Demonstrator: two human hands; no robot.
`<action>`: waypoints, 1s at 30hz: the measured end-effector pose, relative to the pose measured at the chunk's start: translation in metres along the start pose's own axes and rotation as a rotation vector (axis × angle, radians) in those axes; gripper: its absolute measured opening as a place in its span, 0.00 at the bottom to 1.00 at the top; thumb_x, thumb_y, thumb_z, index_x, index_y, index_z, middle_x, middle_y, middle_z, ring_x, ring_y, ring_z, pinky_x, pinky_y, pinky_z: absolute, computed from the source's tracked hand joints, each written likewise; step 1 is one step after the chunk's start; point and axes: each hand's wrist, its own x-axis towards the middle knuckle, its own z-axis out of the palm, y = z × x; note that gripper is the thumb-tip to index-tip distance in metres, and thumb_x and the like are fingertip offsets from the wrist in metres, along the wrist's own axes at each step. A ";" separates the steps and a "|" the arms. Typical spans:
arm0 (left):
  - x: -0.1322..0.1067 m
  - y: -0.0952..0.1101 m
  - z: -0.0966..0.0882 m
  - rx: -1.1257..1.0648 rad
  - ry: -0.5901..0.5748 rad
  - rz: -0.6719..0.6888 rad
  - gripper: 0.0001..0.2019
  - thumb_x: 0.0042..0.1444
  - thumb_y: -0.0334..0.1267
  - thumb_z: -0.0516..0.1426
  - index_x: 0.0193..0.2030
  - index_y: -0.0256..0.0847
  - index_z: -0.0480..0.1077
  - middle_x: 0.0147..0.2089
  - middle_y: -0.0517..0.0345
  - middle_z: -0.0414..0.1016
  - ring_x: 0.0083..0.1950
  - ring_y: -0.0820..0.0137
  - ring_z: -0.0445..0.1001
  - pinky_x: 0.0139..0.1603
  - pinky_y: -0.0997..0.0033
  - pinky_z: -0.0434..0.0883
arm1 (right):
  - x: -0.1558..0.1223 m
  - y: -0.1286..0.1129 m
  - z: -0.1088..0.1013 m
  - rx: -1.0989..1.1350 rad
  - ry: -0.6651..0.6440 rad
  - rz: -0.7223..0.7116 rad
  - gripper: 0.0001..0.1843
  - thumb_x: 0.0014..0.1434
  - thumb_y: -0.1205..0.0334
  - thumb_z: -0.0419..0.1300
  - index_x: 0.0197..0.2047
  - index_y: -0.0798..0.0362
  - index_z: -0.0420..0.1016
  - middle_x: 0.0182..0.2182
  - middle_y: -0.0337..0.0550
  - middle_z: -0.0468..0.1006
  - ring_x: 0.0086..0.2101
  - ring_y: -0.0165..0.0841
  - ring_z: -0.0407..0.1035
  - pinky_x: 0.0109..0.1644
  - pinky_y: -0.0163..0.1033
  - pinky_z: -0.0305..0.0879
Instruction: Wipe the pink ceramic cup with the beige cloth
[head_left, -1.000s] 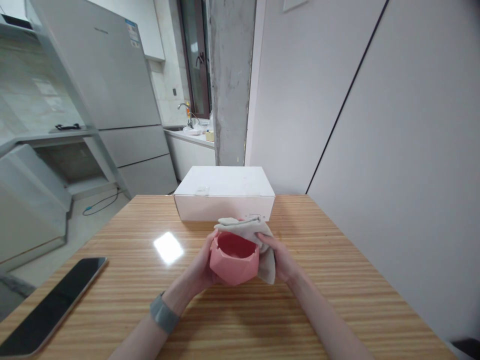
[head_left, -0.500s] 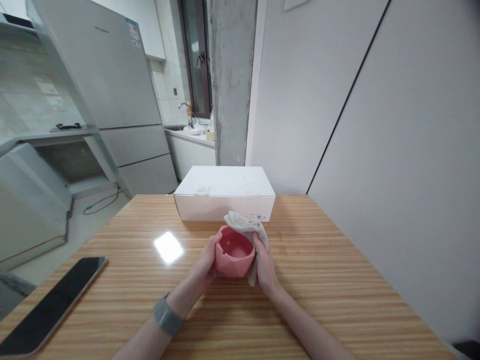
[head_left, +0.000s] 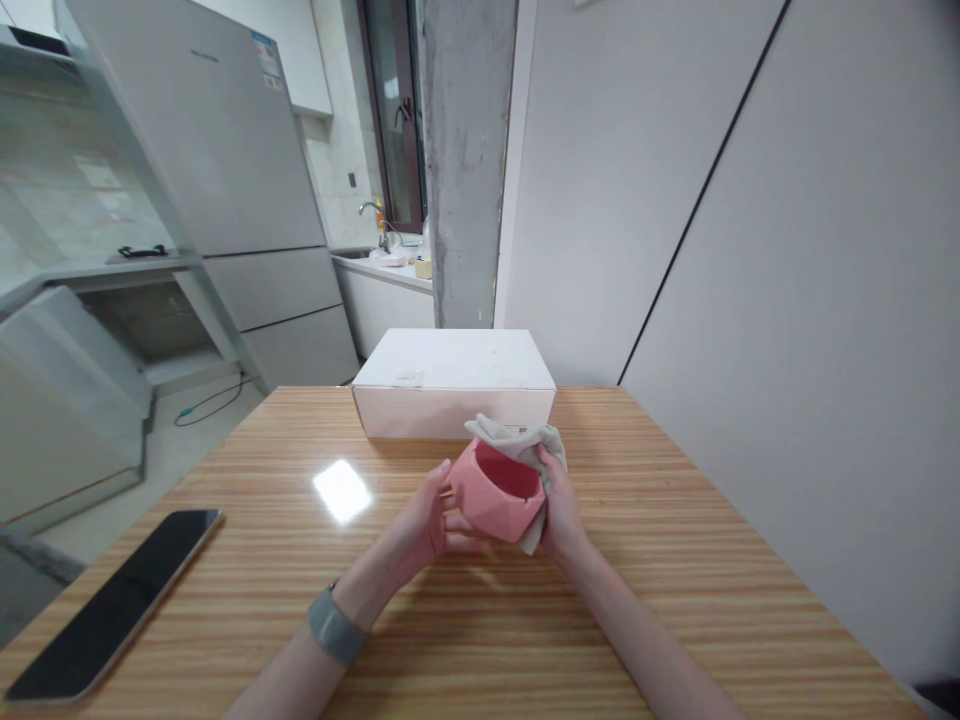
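A pink faceted ashtray (head_left: 491, 500) with small notches in its rim is held above the table, tilted with its opening toward the right. My right hand (head_left: 562, 505) is closed on a light grey cloth (head_left: 551, 440) and pinches the ashtray's right side through it. Part of the cloth lies over the far rim, and another fold hangs below. At the ashtray's left side is my left hand (head_left: 427, 520), its fingers spread and reaching beneath, the thumb tip close to the wall. Whether those fingertips touch it is hard to see. A grey band (head_left: 336, 625) circles my left wrist.
A white box (head_left: 450, 385) stands at the far side of the wood-grain table (head_left: 675, 580), just behind the cloth. A dark phone (head_left: 120, 605) lies at the table's left edge. Beyond are a fridge (head_left: 202, 150), a sink tap (head_left: 375, 215) and a white wall (head_left: 787, 300).
The ashtray, cloth and both hands have shifted right. The ashtray has turned so its opening tips rightward and its side faces show more. My left fingers have loosened and spread.
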 end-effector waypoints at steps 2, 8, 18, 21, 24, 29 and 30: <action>-0.001 -0.001 -0.001 0.069 -0.013 -0.034 0.25 0.57 0.57 0.51 0.49 0.37 0.69 0.40 0.48 0.77 0.31 0.63 0.78 0.32 0.61 0.76 | 0.003 -0.001 -0.003 0.014 -0.062 0.085 0.16 0.56 0.48 0.56 0.40 0.50 0.77 0.37 0.41 0.82 0.44 0.41 0.74 0.50 0.49 0.68; -0.001 -0.008 -0.005 0.189 0.033 -0.062 0.22 0.54 0.50 0.56 0.49 0.35 0.69 0.37 0.45 0.79 0.31 0.62 0.77 0.26 0.63 0.76 | 0.002 0.003 -0.004 -0.158 -0.105 0.012 0.14 0.50 0.51 0.62 0.37 0.50 0.78 0.39 0.41 0.81 0.45 0.41 0.73 0.53 0.47 0.65; 0.007 -0.010 0.001 0.108 0.226 -0.038 0.20 0.58 0.47 0.52 0.48 0.32 0.68 0.35 0.44 0.79 0.30 0.61 0.78 0.27 0.60 0.76 | -0.016 0.012 0.011 -0.188 -0.028 -0.206 0.18 0.56 0.49 0.58 0.43 0.50 0.76 0.42 0.42 0.80 0.48 0.39 0.70 0.56 0.46 0.63; 0.003 -0.010 0.007 0.048 0.231 0.025 0.19 0.59 0.45 0.52 0.50 0.32 0.67 0.37 0.43 0.79 0.34 0.60 0.79 0.34 0.58 0.77 | -0.027 0.026 0.015 -0.200 0.052 -0.277 0.18 0.56 0.50 0.57 0.46 0.50 0.74 0.46 0.43 0.77 0.51 0.39 0.67 0.58 0.47 0.60; -0.004 -0.010 0.014 0.015 0.095 0.133 0.20 0.60 0.45 0.53 0.55 0.34 0.65 0.46 0.43 0.77 0.44 0.60 0.77 0.43 0.58 0.74 | -0.037 0.036 0.016 -0.235 0.107 -0.380 0.18 0.58 0.51 0.56 0.48 0.50 0.73 0.52 0.44 0.73 0.54 0.38 0.64 0.61 0.47 0.55; -0.004 -0.009 0.011 0.271 -0.023 0.358 0.27 0.60 0.53 0.49 0.63 0.43 0.59 0.59 0.48 0.68 0.59 0.60 0.65 0.58 0.60 0.65 | -0.030 0.022 0.015 -0.191 0.157 -0.404 0.16 0.59 0.52 0.54 0.44 0.52 0.75 0.46 0.43 0.77 0.49 0.37 0.69 0.58 0.44 0.59; -0.002 -0.010 0.008 0.376 0.040 0.408 0.27 0.59 0.53 0.50 0.62 0.43 0.60 0.59 0.48 0.67 0.59 0.59 0.65 0.59 0.59 0.64 | -0.026 0.017 0.014 -0.179 0.175 -0.358 0.16 0.59 0.51 0.54 0.43 0.52 0.75 0.44 0.42 0.78 0.48 0.37 0.69 0.57 0.43 0.59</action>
